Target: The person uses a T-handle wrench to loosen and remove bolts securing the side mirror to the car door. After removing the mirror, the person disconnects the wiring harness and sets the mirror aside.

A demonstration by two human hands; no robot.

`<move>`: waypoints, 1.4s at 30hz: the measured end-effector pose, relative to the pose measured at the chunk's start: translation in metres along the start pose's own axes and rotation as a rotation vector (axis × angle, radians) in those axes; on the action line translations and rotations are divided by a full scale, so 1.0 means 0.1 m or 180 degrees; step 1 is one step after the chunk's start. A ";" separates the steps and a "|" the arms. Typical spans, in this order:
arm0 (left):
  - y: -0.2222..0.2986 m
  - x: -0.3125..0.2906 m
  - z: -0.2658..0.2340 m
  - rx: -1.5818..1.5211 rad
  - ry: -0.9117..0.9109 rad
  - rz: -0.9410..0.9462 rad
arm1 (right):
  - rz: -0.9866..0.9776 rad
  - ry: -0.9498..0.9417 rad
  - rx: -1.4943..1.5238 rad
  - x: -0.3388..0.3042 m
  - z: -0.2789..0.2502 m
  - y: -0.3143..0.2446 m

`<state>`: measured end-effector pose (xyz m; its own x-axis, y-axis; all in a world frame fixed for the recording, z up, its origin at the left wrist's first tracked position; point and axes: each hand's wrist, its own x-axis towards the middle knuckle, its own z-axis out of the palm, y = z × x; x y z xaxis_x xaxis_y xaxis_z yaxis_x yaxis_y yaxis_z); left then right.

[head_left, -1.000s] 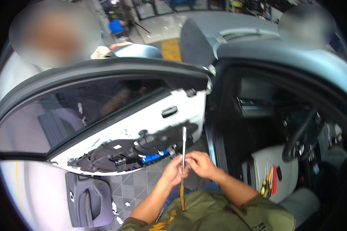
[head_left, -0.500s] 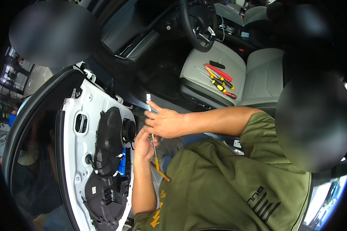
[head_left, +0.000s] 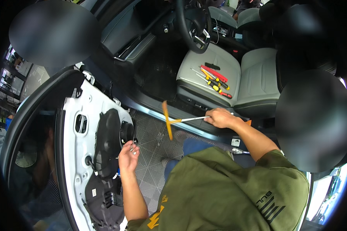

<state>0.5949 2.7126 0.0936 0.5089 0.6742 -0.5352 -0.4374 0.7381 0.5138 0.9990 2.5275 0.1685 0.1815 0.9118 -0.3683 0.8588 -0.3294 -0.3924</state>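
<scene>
My right hand (head_left: 219,118) is closed around the metal shaft of a T-handle wrench (head_left: 192,118), in front of the driver's seat. The yellow-orange crossbar of the wrench points left, over the door sill. Beside the opened car door (head_left: 74,169), my left hand (head_left: 128,156) is raised with its fingers curled together. Something small and shiny seems to be between those fingertips, too small to name. The door's inner side is bare white metal with black covers, and a round black speaker (head_left: 126,131) sits close to my left hand.
Several screwdrivers (head_left: 216,81) and a red tool (head_left: 214,73) lie on the grey driver's seat (head_left: 189,65). The steering wheel (head_left: 180,25) is at the top. The door sill (head_left: 152,111) runs across between seat and floor. Patterned matting (head_left: 148,169) covers the ground.
My hands, together on the wrench before, are now apart. The right has carried the wrench rightward and turned it so its crossbar faces left. The left has let go and moved slightly left toward the door.
</scene>
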 end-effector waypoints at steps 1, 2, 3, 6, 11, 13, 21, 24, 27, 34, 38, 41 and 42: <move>0.08 -0.06 -0.02 -0.0064 0.0070 0.0061 | 0.0362 0.0052 0.0003 0.04 -0.05 0.07; 0.08 -0.07 0.00 -0.0167 0.0097 0.0120 | 0.0457 0.0193 0.0094 0.15 -0.03 0.33; 0.03 -0.12 0.02 -0.0292 0.0129 0.0147 | 0.0584 0.0341 0.0085 0.32 0.00 0.53; -0.27 -0.10 -0.02 -0.0665 0.0214 0.0301 | 0.0704 0.0691 0.0252 0.82 0.04 1.05; -0.68 -0.08 0.46 -0.1334 -0.0151 -0.0264 | 0.0572 0.1259 -0.0013 1.24 0.14 1.60; -0.80 -0.17 0.58 -0.1296 -0.0115 -0.0255 | 0.0689 0.1170 0.0203 1.52 0.22 1.61; -0.90 -0.51 0.65 -0.1099 0.0813 0.0355 | 0.0852 0.1038 -0.0019 1.92 0.48 2.32; -0.85 -0.67 0.54 -0.1237 0.1001 0.0470 | 0.0877 0.1150 -0.0496 2.09 0.49 2.36; -0.89 -0.72 0.44 -0.1302 0.1219 0.0392 | 0.1018 0.0505 -0.1159 2.23 0.52 2.48; -0.50 -0.76 0.49 -0.0618 0.1228 0.0776 | -0.0181 0.0903 -0.0314 2.25 0.20 0.88; -0.14 -0.77 0.50 0.0357 0.1094 0.0822 | -0.0720 -0.0025 0.1352 1.89 0.42 -0.91; 0.10 -0.79 0.51 0.1258 0.1046 0.1156 | -0.0246 -0.2028 0.2880 1.63 0.80 -1.97; 0.18 -0.81 0.52 0.1869 0.1164 0.1341 | -0.0019 -0.2565 0.3220 1.51 0.86 -2.25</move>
<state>0.5842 2.6702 0.1811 0.0689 0.9337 -0.3513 -0.0260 0.3537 0.9350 0.7920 2.7186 0.1288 -0.4631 0.6267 -0.6267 0.0524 -0.6865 -0.7252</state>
